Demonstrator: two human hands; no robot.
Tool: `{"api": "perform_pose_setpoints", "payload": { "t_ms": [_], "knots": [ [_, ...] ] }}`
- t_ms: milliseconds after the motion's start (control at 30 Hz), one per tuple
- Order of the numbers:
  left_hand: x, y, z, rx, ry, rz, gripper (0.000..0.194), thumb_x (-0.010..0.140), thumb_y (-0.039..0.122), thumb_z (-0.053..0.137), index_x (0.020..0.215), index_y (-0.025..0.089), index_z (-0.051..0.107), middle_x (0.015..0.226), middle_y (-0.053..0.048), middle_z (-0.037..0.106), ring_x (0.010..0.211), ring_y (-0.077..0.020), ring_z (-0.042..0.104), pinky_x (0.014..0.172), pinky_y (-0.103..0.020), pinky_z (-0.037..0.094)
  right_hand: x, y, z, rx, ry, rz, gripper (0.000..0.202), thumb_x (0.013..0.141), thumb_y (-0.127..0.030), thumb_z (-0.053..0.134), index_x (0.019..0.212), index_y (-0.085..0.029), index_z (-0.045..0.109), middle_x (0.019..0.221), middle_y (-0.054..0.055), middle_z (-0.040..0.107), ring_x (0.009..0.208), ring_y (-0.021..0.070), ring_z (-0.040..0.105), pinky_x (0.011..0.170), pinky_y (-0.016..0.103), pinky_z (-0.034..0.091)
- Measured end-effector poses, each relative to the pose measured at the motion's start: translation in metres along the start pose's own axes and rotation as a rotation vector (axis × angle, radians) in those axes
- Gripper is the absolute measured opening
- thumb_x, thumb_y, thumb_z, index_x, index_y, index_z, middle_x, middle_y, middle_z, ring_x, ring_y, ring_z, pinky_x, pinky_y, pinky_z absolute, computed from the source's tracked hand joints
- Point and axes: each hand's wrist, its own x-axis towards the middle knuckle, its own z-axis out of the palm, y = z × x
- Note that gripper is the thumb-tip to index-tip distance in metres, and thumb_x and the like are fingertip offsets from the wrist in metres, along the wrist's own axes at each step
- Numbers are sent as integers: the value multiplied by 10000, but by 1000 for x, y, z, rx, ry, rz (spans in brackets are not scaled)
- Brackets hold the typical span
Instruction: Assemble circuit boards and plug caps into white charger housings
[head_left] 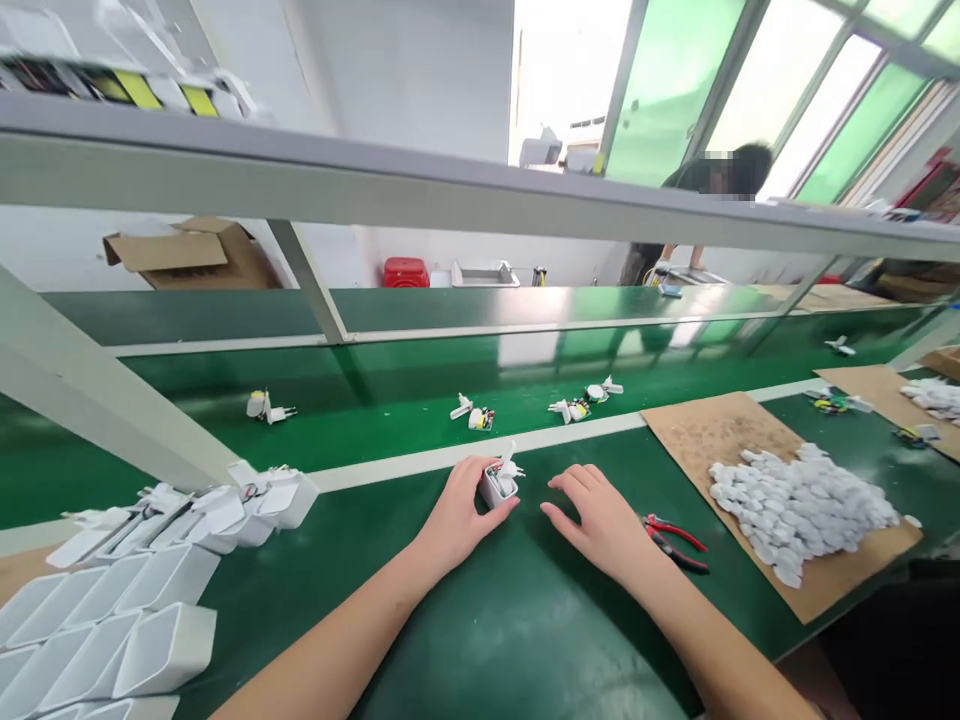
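In the head view, the white housing (496, 492) sits between the two hands, near the worktop (465, 640)'s far edge, which a pale strip marks. The left hand (466, 505) is the nearer: its fingers and thumb curl round the housing and grip it. The right hand (596, 520) is just to the right, apart from it, thumb and fingers parted with nothing visible between them, so the housing lies leftward of those fingertips. The housing's open mouth faces up, and its longer side seems to slant from far left to near right; the left hand hides part of the body. A white plug piece (510, 466) juts from the mouth.

The green worktop carries red-and-black pliers (679, 540) just beyond the right wrist. Toward its right edge, a cardboard sheet (690, 425) bears a heap of small white pieces (806, 505); along its left side stand rows of white housings (169, 645). Past the far edge, a green belt (397, 385) holds scattered circuit assemblies (481, 418).

Above the belt runs a shelf (450, 205). Behind are a cardboard box (202, 255), a red container (406, 272) and, by the windows, a person (686, 176) bending forward.
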Motion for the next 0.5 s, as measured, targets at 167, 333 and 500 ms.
{"api": "perform_pose_setpoints", "payload": {
  "t_ms": [167,333,500],
  "knots": [
    [0,-3,-1,16,-21,17,443,977,453,748,1348,263,600,1372,-101,641,1295,-313,615,1127,-506,520,-46,35,-52,-316,4,76,102,1026,-317,672,981,-241,622,983,54,689,937,282,662,798,450,580],
    [2,0,0,22,-32,60,439,955,473,755,1311,250,628,1344,-100,661,1280,-324,626,1117,-509,531,-121,68,-75,-341,-61,147,127,983,-344,726,942,-256,645,980,55,672,899,280,676,787,465,619],
    [-3,0,-1,1,-20,86,452,955,496,740,1316,245,633,1335,-112,676,1273,-348,620,1115,-532,527,-156,79,-51,-253,121,99,144,992,-298,689,1133,-312,668,1182,96,687,1083,343,718,888,574,662]
  ]
}}
